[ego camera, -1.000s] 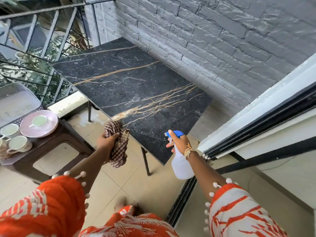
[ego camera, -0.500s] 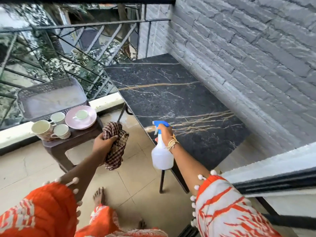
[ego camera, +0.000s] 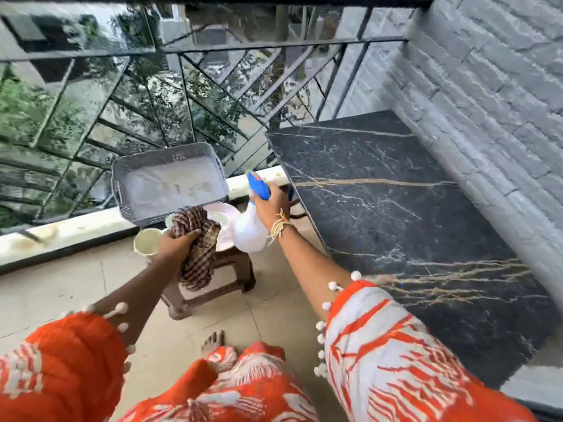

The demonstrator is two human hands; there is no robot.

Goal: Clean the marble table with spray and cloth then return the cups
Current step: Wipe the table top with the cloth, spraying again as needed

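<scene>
Left hand [ego camera: 178,242] fingers clamp a checked cloth [ego camera: 198,248]; right hand [ego camera: 272,203] fingers wrap a spray bottle [ego camera: 250,231] beside the marble surface [ego camera: 411,208].

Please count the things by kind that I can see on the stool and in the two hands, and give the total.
Cups: 2 in view, one cream cup and a second cup mostly hidden behind the cloth
Pink plate: 1
Grey tray: 1
Checked cloth, in the left hand: 1
Spray bottle, in the right hand: 1
Total: 6
</scene>
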